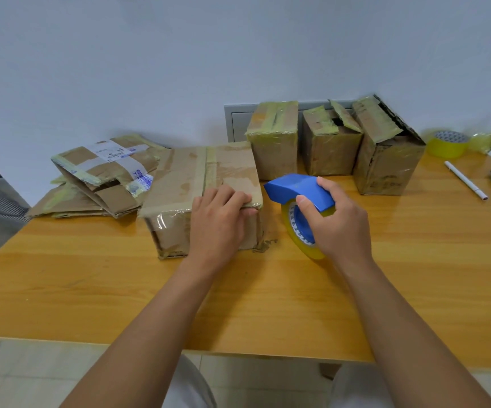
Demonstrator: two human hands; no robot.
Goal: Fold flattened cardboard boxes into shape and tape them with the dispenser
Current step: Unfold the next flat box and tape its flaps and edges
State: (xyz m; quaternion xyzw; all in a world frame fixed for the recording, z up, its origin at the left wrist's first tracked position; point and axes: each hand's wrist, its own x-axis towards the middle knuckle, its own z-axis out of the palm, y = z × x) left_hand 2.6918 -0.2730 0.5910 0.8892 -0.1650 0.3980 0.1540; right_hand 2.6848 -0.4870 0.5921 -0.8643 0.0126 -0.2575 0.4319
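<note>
Flattened boxes [97, 184] left of folded box [200, 184], dispenser [300, 201] right, three boxes [329, 145] behind

Soft even light, warped edges.

Blue dispenser [297, 188] with yellow tape, brown boxes [203, 184], orange wood-grain table [91, 290].

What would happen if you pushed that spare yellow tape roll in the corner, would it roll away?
Probably not: the spare yellow tape roll lies flat on the wooden table, so it would likely slide. Stood on edge, it could roll. It looks stiff and fairly light, being a hollow ring.
</note>
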